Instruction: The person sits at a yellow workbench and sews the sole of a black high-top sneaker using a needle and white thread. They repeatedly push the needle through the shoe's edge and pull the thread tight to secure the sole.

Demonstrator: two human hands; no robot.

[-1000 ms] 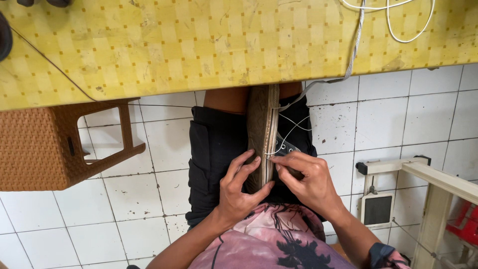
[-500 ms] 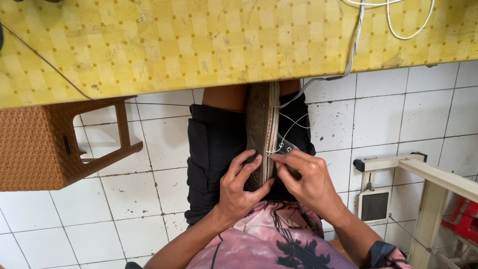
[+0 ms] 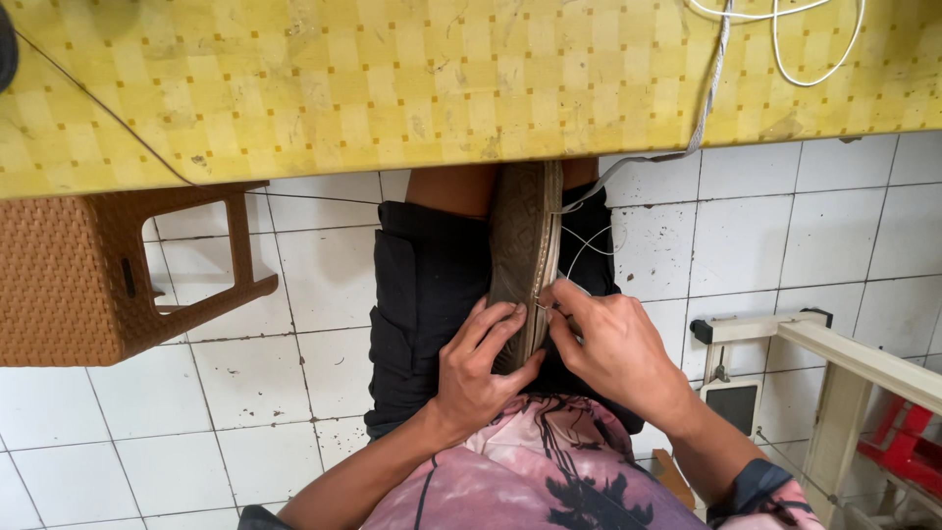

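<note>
The left hand [image 3: 478, 368] is wrapped around the lower end of a shoe sole [image 3: 524, 257], fingers curled over its near face and the thumb hooked under the tip, so the hand is clamped on it. The sole is held on edge, upright between the knees, its worn grey-brown tread turned to the left and its top end tucked under the table [image 3: 392, 83] edge. Just beside it, the right hand [image 3: 613, 348] is pinched together at the sole's right edge; thumb and forefinger are closed on something very small at the seam, too small to be made out. A pale thread [image 3: 579, 245] is seen looping from that edge up toward the table. Black shorts [image 3: 432, 285] are worn, and a pink patterned shirt [image 3: 530, 481] fills the bottom of the view. The table above is covered in a yellow checked cloth, over which a white cable [image 3: 775, 25] is draped at the upper right. A brown woven stool [image 3: 108, 275] is stood on the white tiled floor [image 3: 294, 393] at the left, well apart from the hands. At the right, a pale wooden frame [image 3: 863, 358] is seen, with something red beneath it.
</note>
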